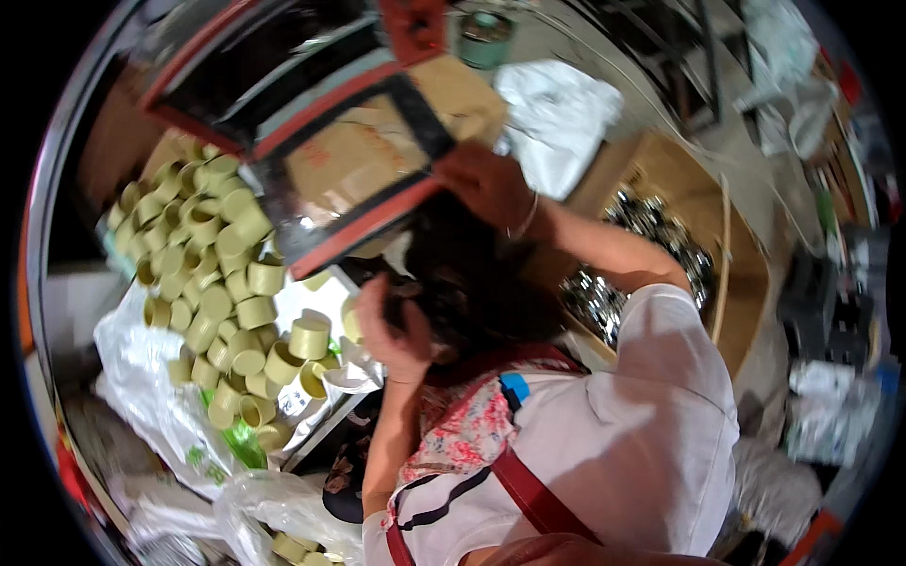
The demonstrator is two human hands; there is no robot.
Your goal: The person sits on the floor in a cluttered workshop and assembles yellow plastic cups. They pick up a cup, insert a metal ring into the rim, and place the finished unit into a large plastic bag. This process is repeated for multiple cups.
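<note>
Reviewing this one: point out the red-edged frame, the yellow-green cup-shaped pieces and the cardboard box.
Red-edged frame (366,228): head view, on its lower red bar.
Yellow-green cup-shaped pieces (215,300): head view, on one piece near the pile's middle.
Cardboard box (678,174): head view, on bare cardboard.

I watched remotely through the left head-worn fisheye, which faced steeply down at close range, taking in a white shirt near, yellow-green cups left, a cardboard box right and a green can far.
</note>
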